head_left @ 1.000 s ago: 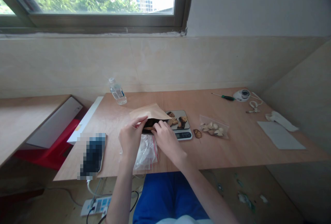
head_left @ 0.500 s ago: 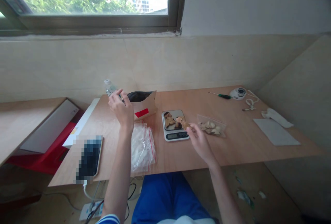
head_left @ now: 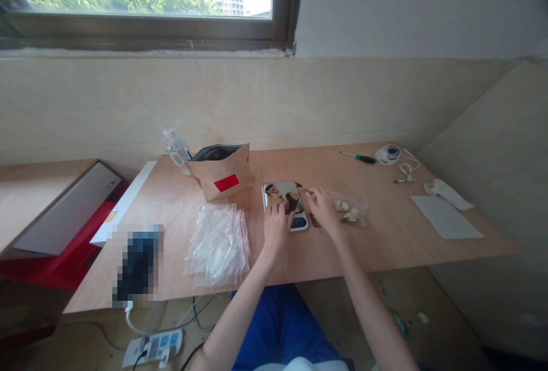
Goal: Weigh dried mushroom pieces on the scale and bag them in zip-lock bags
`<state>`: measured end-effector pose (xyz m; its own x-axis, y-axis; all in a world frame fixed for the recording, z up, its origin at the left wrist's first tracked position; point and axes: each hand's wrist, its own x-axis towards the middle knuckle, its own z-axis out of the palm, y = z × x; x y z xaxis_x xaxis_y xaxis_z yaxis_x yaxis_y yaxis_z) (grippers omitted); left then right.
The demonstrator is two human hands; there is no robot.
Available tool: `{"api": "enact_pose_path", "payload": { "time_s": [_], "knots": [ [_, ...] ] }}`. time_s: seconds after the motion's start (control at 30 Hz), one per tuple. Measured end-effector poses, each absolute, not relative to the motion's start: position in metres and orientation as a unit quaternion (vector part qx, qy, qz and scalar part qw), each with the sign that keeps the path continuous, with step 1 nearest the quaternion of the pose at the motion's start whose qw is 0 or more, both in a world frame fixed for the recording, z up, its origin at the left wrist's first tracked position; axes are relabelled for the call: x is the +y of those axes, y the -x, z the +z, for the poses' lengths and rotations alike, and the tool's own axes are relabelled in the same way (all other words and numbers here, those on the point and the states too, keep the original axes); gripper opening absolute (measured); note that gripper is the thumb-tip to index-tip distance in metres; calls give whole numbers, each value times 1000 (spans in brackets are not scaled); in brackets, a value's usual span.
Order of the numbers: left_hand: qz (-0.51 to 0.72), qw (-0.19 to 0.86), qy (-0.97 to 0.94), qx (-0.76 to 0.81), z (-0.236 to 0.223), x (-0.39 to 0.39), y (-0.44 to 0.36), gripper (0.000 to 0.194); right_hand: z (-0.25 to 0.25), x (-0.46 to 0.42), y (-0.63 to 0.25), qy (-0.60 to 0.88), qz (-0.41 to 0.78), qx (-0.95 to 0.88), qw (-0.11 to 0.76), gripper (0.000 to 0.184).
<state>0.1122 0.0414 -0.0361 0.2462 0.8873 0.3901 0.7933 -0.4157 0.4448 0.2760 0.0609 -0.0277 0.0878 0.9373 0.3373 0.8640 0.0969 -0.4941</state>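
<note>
A small white kitchen scale (head_left: 301,224) stands mid-table with several brown, dark-edged dried slices (head_left: 293,200) on its metal plate. Over the plate's front left is my left hand (head_left: 276,227), thumb apart from the fingers; whether its fingertips touch a slice I cannot make out. At the scale's right edge my right hand (head_left: 323,209) is closed, with a dried slice at its fingertips. Another brown slice (head_left: 315,221) lies on the wood beside the scale, partly under this hand. A clear zip bag (head_left: 362,211) of pale pieces lies to the right.
Left of the scale are flat clear zip bags (head_left: 220,245) and a gaping brown paper pouch (head_left: 205,180) with a red label. Behind stands a plastic bottle (head_left: 176,151). A phone (head_left: 137,265) lies front left; a screwdriver (head_left: 363,158), white camera (head_left: 387,154) and white sheet (head_left: 447,220) lie right.
My left hand has come from beside the brown pouch to the scale's front left. My right hand stays by the scale's right edge. A brown slice now lies on the table there.
</note>
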Motion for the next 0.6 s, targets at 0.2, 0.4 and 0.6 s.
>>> {"api": "enact_pose_path", "payload": {
  "time_s": [0.2,0.4,0.6],
  "knots": [
    [280,71,-791,539,-42,43,-108,10,-20,102,-271,666,24,-730,152,27],
    [321,105,-786,518,-45,21,-109,8,-19,101,-282,640,64,-741,194,28],
    [280,129,-817,487,-59,-10,-142,6,-33,59,-303,620,139,-698,330,31]
  ]
}}
